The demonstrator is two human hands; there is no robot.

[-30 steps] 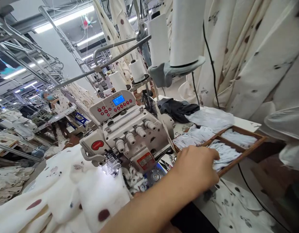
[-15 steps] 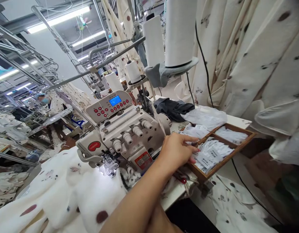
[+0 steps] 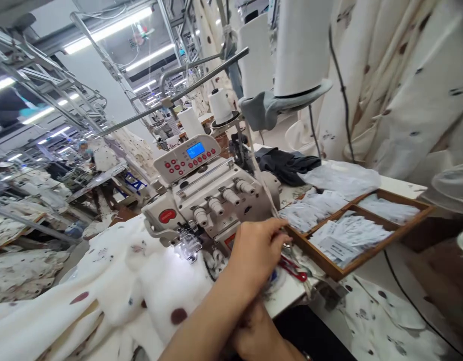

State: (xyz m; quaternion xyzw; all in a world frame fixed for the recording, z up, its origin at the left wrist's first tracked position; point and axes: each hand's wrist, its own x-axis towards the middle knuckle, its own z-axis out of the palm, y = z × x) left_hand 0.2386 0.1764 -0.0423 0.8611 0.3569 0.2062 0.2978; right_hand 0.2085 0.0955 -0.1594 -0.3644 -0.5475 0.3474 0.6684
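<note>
Head view: right hand [image 3: 254,250] is pulling back from the brown wooden tray of white labels [image 3: 351,239] toward the cream overlock machine [image 3: 212,200], fingers curled, contents unclear; left hand [image 3: 259,336] is waiting below, grip hidden.

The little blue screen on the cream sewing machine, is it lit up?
Yes, the blue screen glows brightly above red buttons on the cream sewing machine.

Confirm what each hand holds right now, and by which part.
Cannot be told. The right hand hovers beside the compartmented wooden tray, its fingertips hiding any label. The left hand sits mostly hidden beneath the right forearm.
</note>
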